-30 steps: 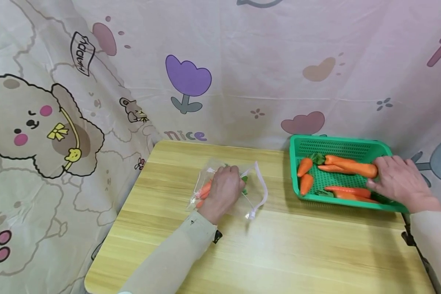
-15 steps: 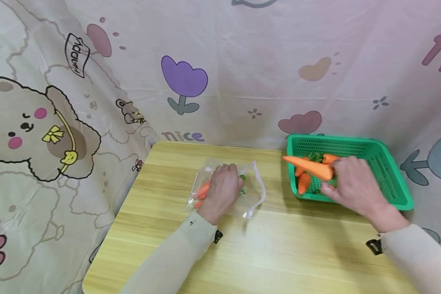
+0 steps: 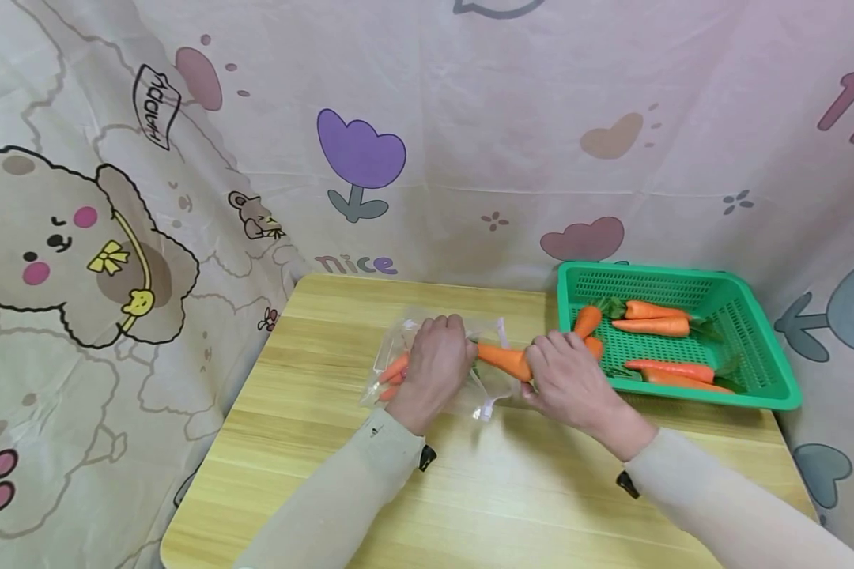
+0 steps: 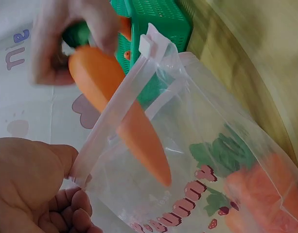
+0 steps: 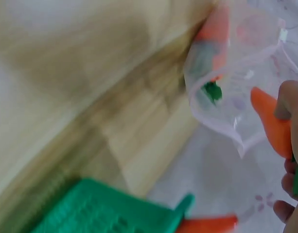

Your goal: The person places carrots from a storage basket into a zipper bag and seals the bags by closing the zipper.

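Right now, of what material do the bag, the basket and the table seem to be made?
Bag: likely clear, shiny plastic film; it creases, and carrots show through.
Basket: probably moulded plastic, evenly green with regular holes.
Table: smooth, wood-look top; grain shows, but solid wood or laminate I cannot tell.

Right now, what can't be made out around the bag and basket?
Left wrist: how many carrots the bag holds; they overlap and run off the picture's edge.
Head: the bag's middle, behind the left hand; the held carrot's leafy top, behind the right hand.
Right wrist: most of the green basket, blurred and cut off by the picture's bottom edge.
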Demonstrator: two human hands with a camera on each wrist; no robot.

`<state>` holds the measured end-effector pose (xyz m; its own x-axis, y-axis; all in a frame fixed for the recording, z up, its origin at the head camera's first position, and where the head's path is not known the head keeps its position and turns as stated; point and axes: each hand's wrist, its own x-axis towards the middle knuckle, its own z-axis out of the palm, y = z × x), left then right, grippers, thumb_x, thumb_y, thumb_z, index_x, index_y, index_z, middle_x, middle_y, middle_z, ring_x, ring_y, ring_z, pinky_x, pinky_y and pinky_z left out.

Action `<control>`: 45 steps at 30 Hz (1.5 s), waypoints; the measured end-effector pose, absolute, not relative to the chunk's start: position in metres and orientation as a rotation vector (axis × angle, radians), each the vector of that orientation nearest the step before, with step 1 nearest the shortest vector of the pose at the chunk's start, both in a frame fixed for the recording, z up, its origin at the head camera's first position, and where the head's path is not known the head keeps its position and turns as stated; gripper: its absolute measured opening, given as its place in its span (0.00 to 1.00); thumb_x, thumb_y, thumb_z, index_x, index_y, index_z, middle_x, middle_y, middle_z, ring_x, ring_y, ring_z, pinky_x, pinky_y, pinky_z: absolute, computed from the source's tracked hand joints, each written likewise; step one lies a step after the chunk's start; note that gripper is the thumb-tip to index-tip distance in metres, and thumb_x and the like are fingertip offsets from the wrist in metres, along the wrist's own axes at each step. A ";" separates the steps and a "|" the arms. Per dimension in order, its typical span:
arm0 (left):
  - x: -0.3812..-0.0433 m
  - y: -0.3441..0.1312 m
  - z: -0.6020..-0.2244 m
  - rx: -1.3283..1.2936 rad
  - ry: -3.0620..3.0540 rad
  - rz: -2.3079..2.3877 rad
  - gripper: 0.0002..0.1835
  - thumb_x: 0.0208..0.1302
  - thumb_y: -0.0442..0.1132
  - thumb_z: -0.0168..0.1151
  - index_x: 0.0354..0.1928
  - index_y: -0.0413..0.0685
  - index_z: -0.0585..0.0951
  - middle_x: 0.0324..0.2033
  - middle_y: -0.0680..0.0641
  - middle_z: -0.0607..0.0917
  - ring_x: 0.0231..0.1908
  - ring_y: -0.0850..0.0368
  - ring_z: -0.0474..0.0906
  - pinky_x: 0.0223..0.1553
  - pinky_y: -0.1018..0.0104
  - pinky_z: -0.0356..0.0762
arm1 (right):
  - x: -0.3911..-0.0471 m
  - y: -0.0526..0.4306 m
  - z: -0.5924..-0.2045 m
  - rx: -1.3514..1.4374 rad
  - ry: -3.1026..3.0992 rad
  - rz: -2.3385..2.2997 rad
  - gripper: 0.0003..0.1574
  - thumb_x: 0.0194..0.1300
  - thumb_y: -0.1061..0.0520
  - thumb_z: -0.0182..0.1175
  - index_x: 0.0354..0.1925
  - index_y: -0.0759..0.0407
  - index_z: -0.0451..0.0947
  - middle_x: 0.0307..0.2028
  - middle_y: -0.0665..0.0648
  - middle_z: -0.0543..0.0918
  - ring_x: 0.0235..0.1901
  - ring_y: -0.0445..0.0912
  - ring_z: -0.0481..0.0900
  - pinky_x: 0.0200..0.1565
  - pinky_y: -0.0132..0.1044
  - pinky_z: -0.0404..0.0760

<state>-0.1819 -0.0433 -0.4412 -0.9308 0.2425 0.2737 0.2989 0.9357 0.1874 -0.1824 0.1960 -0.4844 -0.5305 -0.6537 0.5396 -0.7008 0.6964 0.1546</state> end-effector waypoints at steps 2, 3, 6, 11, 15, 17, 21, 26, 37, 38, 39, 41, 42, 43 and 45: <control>-0.181 -0.042 -0.442 -0.399 -2.855 -0.327 0.08 0.68 0.38 0.61 0.33 0.43 0.75 0.25 0.49 0.74 0.29 0.51 0.69 0.38 0.59 0.72 | -0.187 0.185 -0.491 1.001 -2.317 0.098 0.19 0.55 0.48 0.65 0.32 0.57 0.67 0.28 0.55 0.71 0.30 0.54 0.69 0.36 0.45 0.65; -0.180 -0.041 -0.442 -0.406 -2.857 -0.310 0.08 0.68 0.39 0.62 0.33 0.43 0.76 0.25 0.49 0.75 0.29 0.52 0.70 0.38 0.59 0.73 | -0.189 0.181 -0.495 0.982 -2.307 0.095 0.20 0.56 0.48 0.65 0.31 0.57 0.67 0.27 0.55 0.70 0.30 0.54 0.68 0.36 0.45 0.65; -0.179 -0.038 -0.442 -0.428 -2.853 -0.259 0.08 0.68 0.40 0.63 0.35 0.43 0.77 0.26 0.49 0.77 0.30 0.52 0.72 0.39 0.59 0.74 | -0.195 0.172 -0.504 0.925 -2.298 0.095 0.19 0.57 0.49 0.65 0.31 0.58 0.66 0.27 0.55 0.69 0.29 0.54 0.68 0.35 0.46 0.64; -0.175 -0.030 -0.442 -0.476 -2.830 -0.146 0.09 0.67 0.42 0.66 0.35 0.45 0.78 0.27 0.50 0.78 0.30 0.54 0.74 0.39 0.62 0.74 | -0.202 0.164 -0.518 0.865 -2.296 0.100 0.17 0.57 0.52 0.66 0.34 0.61 0.70 0.29 0.57 0.73 0.30 0.56 0.72 0.34 0.44 0.64; -0.173 -0.025 -0.440 -0.472 -2.805 -0.114 0.09 0.65 0.41 0.67 0.33 0.46 0.77 0.26 0.51 0.77 0.29 0.54 0.74 0.38 0.63 0.73 | -0.205 0.161 -0.526 0.852 -2.281 0.085 0.16 0.60 0.53 0.66 0.38 0.62 0.73 0.32 0.58 0.77 0.33 0.57 0.75 0.34 0.45 0.66; -0.173 -0.023 -0.440 -0.464 -2.792 -0.104 0.09 0.65 0.41 0.67 0.33 0.46 0.77 0.25 0.51 0.77 0.29 0.54 0.75 0.37 0.63 0.73 | -0.206 0.160 -0.529 0.847 -2.269 0.089 0.16 0.62 0.52 0.66 0.38 0.62 0.73 0.32 0.59 0.78 0.34 0.58 0.76 0.34 0.46 0.66; -0.174 -0.021 -0.439 -0.450 -2.781 -0.090 0.10 0.65 0.43 0.67 0.34 0.46 0.78 0.25 0.51 0.78 0.30 0.53 0.77 0.38 0.63 0.75 | -0.209 0.156 -0.532 0.840 -2.249 0.094 0.18 0.66 0.50 0.66 0.37 0.62 0.73 0.33 0.59 0.79 0.36 0.58 0.77 0.35 0.46 0.68; -0.173 -0.018 -0.438 -0.450 -2.781 -0.092 0.13 0.68 0.46 0.69 0.35 0.46 0.78 0.27 0.51 0.80 0.32 0.53 0.79 0.42 0.62 0.76 | -0.210 0.151 -0.535 0.864 -2.303 0.113 0.16 0.69 0.47 0.64 0.39 0.59 0.78 0.38 0.58 0.81 0.41 0.57 0.77 0.38 0.47 0.71; -0.173 -0.023 -0.436 -0.458 -2.782 -0.072 0.12 0.68 0.45 0.67 0.33 0.46 0.78 0.25 0.51 0.78 0.27 0.55 0.75 0.36 0.63 0.74 | -0.204 0.153 -0.538 0.929 -2.364 0.125 0.11 0.65 0.52 0.70 0.40 0.56 0.80 0.36 0.57 0.80 0.36 0.55 0.74 0.34 0.44 0.70; -0.173 -0.024 -0.436 -0.450 -2.781 -0.084 0.11 0.68 0.44 0.67 0.32 0.46 0.77 0.25 0.51 0.78 0.27 0.54 0.74 0.35 0.63 0.74 | -0.204 0.154 -0.537 0.927 -2.344 0.129 0.11 0.65 0.53 0.70 0.36 0.57 0.79 0.35 0.57 0.79 0.35 0.55 0.74 0.34 0.44 0.70; -0.174 -0.025 -0.436 -0.442 -2.779 -0.094 0.11 0.67 0.43 0.66 0.32 0.46 0.77 0.25 0.51 0.78 0.27 0.54 0.74 0.35 0.63 0.73 | -0.203 0.155 -0.536 0.928 -2.322 0.136 0.11 0.64 0.54 0.70 0.34 0.59 0.78 0.33 0.57 0.79 0.34 0.55 0.74 0.33 0.43 0.70; -0.175 -0.027 -0.436 -0.424 -2.785 -0.128 0.10 0.67 0.42 0.65 0.32 0.45 0.77 0.24 0.50 0.78 0.27 0.53 0.73 0.35 0.62 0.73 | -0.203 0.157 -0.533 0.932 -2.292 0.141 0.11 0.63 0.56 0.67 0.30 0.59 0.76 0.31 0.57 0.78 0.32 0.54 0.73 0.32 0.42 0.68; -0.175 -0.028 -0.437 -0.420 -2.790 -0.139 0.10 0.67 0.42 0.66 0.32 0.45 0.77 0.24 0.50 0.78 0.27 0.53 0.73 0.35 0.62 0.73 | -0.202 0.158 -0.531 0.936 -2.280 0.149 0.10 0.64 0.57 0.66 0.29 0.59 0.75 0.30 0.56 0.77 0.31 0.54 0.73 0.31 0.41 0.68; -0.176 -0.028 -0.437 -0.421 -2.799 -0.142 0.10 0.67 0.42 0.65 0.32 0.45 0.77 0.25 0.50 0.78 0.28 0.52 0.74 0.36 0.61 0.73 | -0.202 0.159 -0.529 0.939 -2.270 0.162 0.10 0.64 0.58 0.65 0.28 0.59 0.75 0.29 0.57 0.78 0.30 0.54 0.73 0.31 0.41 0.68; -0.176 -0.029 -0.439 -0.420 -2.821 -0.155 0.09 0.67 0.42 0.65 0.33 0.44 0.77 0.25 0.49 0.78 0.29 0.52 0.74 0.37 0.61 0.74 | -0.200 0.161 -0.526 0.939 -2.265 0.175 0.10 0.65 0.59 0.63 0.27 0.59 0.75 0.29 0.57 0.78 0.30 0.54 0.74 0.30 0.41 0.67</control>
<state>-0.1760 -0.0292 -0.4389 -0.9172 0.2696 0.2935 0.3001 0.9518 0.0635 -0.2004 0.1606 -0.5255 -0.5163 -0.5799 0.6302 -0.6697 0.7321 0.1250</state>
